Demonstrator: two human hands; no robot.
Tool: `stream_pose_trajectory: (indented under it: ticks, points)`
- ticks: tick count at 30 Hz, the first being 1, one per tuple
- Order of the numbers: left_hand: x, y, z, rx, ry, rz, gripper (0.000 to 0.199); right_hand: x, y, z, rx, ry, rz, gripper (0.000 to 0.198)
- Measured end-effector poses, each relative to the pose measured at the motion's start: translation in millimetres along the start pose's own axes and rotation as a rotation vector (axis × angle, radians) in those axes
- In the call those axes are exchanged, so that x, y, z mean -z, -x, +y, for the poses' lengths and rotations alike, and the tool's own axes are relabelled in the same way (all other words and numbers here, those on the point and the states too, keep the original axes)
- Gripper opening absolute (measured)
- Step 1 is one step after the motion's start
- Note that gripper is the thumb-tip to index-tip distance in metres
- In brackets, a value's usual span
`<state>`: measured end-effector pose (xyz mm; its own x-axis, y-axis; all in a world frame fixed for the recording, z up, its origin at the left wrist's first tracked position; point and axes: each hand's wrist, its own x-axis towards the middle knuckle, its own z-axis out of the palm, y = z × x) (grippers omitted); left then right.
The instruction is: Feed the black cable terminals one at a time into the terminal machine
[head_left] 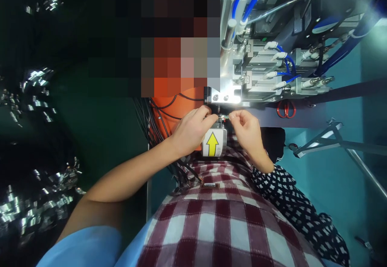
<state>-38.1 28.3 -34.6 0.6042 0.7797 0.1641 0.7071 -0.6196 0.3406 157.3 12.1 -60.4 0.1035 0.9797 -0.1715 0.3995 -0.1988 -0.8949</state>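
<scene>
My left hand is closed in a pinch above a white label with a yellow arrow. Facing it, my right hand pinches with thumb and forefinger together. Between the fingertips of both hands sits a small shiny metal piece with a touch of red below it; its kind is too small to tell. What lies inside each pinch is hidden by the fingers. The metal edge of the machine is just above my hands.
Black cables run over an orange surface at left. Pneumatic cylinders with blue hoses fill the upper right. Red-handled scissors lie right of my hands. Shiny connector bundles are at far left.
</scene>
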Motion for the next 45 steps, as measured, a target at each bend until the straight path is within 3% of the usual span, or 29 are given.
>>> stream_pose_trajectory:
  ticks: [4, 10, 16, 19, 24, 27, 32, 38, 45]
  points:
    - [0, 0, 1, -0.004, 0.002, -0.005, 0.025, -1, 15, 0, 0.046, -0.021, 0.096, 0.017]
    - [0, 0, 0, -0.006, 0.036, -0.007, 0.025, -7, 22, -8, 0.088, -0.003, 0.055, 0.017]
    - [-1, 1, 0, 0.004, 0.015, -0.003, 0.025, -2, 16, -14, 0.235, 0.205, 0.102, 0.010]
    - [0, 1, 2, 0.011, 0.013, -0.010, 0.025, 4, 11, -14, 0.305, 0.272, 0.062, 0.011]
    - [0, 1, 1, 0.001, 0.001, 0.006, 0.025, 13, -2, -6, 0.210, 0.114, -0.139, 0.010]
    - [0, 1, 1, -0.023, -0.028, 0.029, 0.027, 13, -6, 0, 0.148, 0.007, -0.175, 0.011]
    - [0, 1, 1, -0.043, -0.126, 0.059, 0.027, 8, -4, 2, -0.030, -0.234, -0.188, 0.020]
    - [1, 1, 2, -0.056, -0.142, 0.076, 0.027, 1, -1, -4, -0.104, -0.362, -0.170, 0.018]
    - [0, 1, 1, -0.069, -0.087, 0.096, 0.026, -9, -2, 5, 0.010, -0.335, -0.051, 0.008]
